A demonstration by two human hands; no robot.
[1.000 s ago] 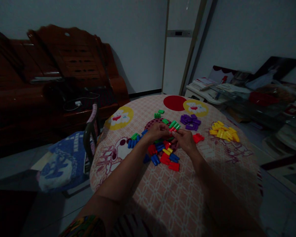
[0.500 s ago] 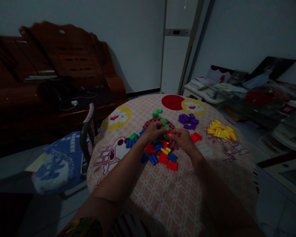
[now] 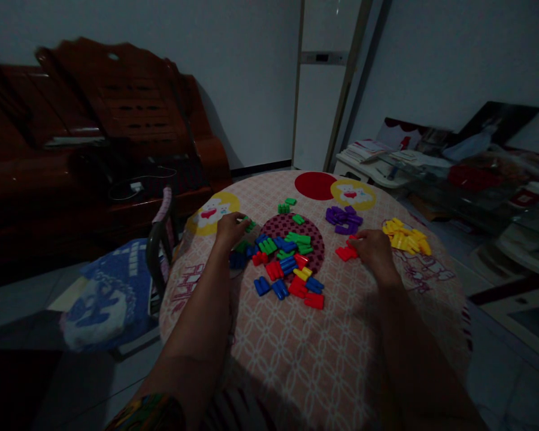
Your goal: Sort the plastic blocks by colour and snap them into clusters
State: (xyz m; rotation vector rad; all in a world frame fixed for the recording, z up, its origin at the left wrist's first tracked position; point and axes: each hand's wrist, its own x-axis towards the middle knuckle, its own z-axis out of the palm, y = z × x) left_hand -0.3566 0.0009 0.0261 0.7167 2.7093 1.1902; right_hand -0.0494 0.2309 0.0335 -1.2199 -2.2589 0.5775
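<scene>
Two bare hands work over one round table (image 3: 327,353) spread with small plastic blocks. One purple pile (image 3: 344,219) and one yellow pile (image 3: 405,237) lie on the right side, their blocks overlapping too much to count. In the mixed heap (image 3: 288,266) at the middle, one yellow block (image 3: 303,273) and about five red blocks (image 3: 314,300) show; the blue and green ones run together. Beyond the heap are one small green cluster (image 3: 284,209) and two single green pieces (image 3: 290,202).

The left hand (image 3: 230,231) reaches to the left of the heap, palm down, thumb and fingers pinching a green block (image 3: 250,226) just above or on the cloth; which of the two, I cannot tell. The right hand (image 3: 377,252) is well apart from it, wrist bent inward, fingertips drawn together at a red block (image 3: 352,239) in a small red group (image 3: 346,253) between the heap and the yellow pile. Whether they grip that block or merely touch it is unclear.

The left forearm and its shadow darken some blue and green blocks (image 3: 238,260). Both arms are cut off at the bottom edge.
</scene>
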